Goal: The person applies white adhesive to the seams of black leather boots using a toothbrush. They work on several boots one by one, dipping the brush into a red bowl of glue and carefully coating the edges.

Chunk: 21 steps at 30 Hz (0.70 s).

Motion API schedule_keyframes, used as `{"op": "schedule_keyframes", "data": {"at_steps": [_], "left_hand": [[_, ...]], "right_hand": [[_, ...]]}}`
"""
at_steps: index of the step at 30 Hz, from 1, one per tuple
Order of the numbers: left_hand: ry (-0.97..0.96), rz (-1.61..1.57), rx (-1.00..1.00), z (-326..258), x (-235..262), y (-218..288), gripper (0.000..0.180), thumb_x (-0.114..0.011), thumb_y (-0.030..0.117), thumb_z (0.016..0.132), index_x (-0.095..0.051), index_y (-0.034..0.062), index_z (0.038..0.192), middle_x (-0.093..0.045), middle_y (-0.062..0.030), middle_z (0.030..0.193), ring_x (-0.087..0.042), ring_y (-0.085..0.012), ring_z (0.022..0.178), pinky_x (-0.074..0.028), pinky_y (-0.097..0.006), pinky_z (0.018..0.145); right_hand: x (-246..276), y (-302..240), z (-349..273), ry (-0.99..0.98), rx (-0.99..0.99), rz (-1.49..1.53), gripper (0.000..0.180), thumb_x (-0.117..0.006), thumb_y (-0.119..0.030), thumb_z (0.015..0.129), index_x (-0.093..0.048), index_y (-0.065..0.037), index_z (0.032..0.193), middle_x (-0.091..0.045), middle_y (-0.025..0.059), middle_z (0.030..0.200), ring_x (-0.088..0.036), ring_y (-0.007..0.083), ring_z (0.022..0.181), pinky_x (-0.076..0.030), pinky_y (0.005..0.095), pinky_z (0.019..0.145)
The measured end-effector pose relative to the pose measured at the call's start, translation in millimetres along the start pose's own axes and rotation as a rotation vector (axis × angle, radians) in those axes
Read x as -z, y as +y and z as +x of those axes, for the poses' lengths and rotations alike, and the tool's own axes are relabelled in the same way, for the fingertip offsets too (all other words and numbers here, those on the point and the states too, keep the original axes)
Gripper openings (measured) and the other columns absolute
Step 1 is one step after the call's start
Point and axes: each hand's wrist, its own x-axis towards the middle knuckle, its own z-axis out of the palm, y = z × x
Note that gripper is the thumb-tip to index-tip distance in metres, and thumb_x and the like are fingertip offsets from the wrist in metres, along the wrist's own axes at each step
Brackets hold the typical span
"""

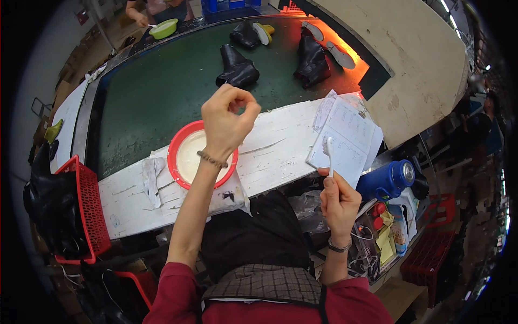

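Observation:
My left hand point(229, 120) is raised over the white board, its thumb and fingers curled round toward each other. Whatever they may hold is hidden. Just past it, a black ankle boot point(238, 67) lies on the dark green belt point(162, 92). Below my left wrist, a red bowl point(174, 156) of creamy white liquid rests on the board, partly covered by the forearm. My right hand point(340, 202) grips a white toothbrush point(331, 156) by its handle, bristle end up, in front of an open notebook point(342, 135).
More black boots point(312, 59) and pale insoles point(340, 55) lie along the belt near an orange-glowing opening. A blue flask point(386, 181) stands at right, above a basket of small items. Red crates point(89, 213) hold black boots at left. Across the belt, another person's hand point(142, 20) is beside a green bowl point(163, 29).

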Motion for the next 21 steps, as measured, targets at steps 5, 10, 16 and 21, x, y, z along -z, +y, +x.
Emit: {"op": "schedule_keyframes", "data": {"at_steps": [5,10,16,21], "left_hand": [[-0.217,-0.224,-0.018,-36.9,-11.3,34.0,0.009,-0.057,0.003,0.083,-0.061,-0.0015,0.076,-0.057,-0.0055,0.071,-0.053,-0.0126,0.065,-0.041,-0.028,0.061],[-0.272,-0.323,0.070,-55.4,-28.6,54.9,0.014,-0.061,0.003,0.089,-0.067,-0.0013,0.077,-0.060,-0.0052,0.072,-0.053,-0.0119,0.063,-0.042,-0.027,0.059],[-0.321,-0.279,0.084,-49.2,-32.7,58.9,0.010,-0.077,0.008,0.085,-0.080,0.0049,0.094,-0.070,-0.0030,0.080,-0.052,-0.0079,0.062,-0.042,-0.024,0.058],[-0.426,-0.248,0.188,-45.4,-25.9,57.4,0.013,-0.079,0.011,0.082,-0.081,0.0073,0.095,-0.071,-0.0014,0.079,-0.052,-0.0078,0.061,-0.042,-0.025,0.057]], "right_hand": [[3.4,10.9,11.8,-0.142,-0.131,0.382,0.036,-0.050,-0.023,0.110,-0.065,0.008,0.120,-0.040,-0.0038,0.057,-0.035,0.0029,0.041,-0.028,0.0203,0.040],[-2.3,9.9,10.1,-0.172,-0.158,0.364,0.035,-0.050,-0.023,0.110,-0.066,0.007,0.120,-0.042,-0.0041,0.056,-0.036,0.0025,0.041,-0.029,0.0199,0.040],[-8.4,8.3,5.4,-0.152,-0.123,0.224,0.034,-0.055,-0.024,0.109,-0.068,0.004,0.122,-0.046,-0.0043,0.057,-0.037,0.0016,0.043,-0.029,0.0195,0.041],[-9.2,11.9,3.7,-0.137,-0.080,0.115,0.030,-0.060,-0.021,0.106,-0.070,0.002,0.123,-0.048,-0.0057,0.059,-0.040,0.0007,0.046,-0.030,0.0192,0.043]]}}
